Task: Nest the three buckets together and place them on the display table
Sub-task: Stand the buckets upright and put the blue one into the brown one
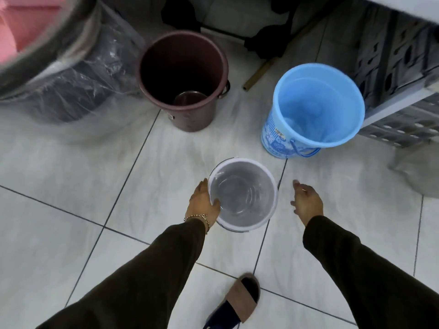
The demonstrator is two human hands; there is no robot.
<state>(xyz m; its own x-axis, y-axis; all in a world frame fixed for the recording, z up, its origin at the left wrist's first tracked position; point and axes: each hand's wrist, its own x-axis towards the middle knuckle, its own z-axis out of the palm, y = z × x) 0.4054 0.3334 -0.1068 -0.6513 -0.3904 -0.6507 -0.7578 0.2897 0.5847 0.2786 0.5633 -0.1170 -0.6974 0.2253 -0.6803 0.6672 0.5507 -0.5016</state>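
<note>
three buckets standing upright on a pale tiled floor point(71, 198), all apart from one another. nearest, a small white bucket point(247, 200) with a greyish see-through inside, gripped at its left rim by the left hand point(203, 205): thumb hooked over the edge into the bucket, fingers down the outer wall, a beaded bracelet point(197, 218) at the wrist. right hand point(307, 201) just beside the same bucket on its right, fingers spread and loose, clasping nothing, not touching the rim. farther off to the left, a maroon bucket point(183, 79) with a dark inside and a metal handle lug on its right side. farther off to the right, a light blue bucket point(316, 108) with a printed label on its wall and its blue bail handle hanging down at the front. none nested. behind the maroon one, to the left, a large dark tub wrapped in clear plastic point(78, 74). a wooden stick point(261, 72) lying on the tiles between the two far buckets. grey lattice crates point(401, 67) at the right edge. a sandalled foot point(237, 302) at the bottom.
</note>
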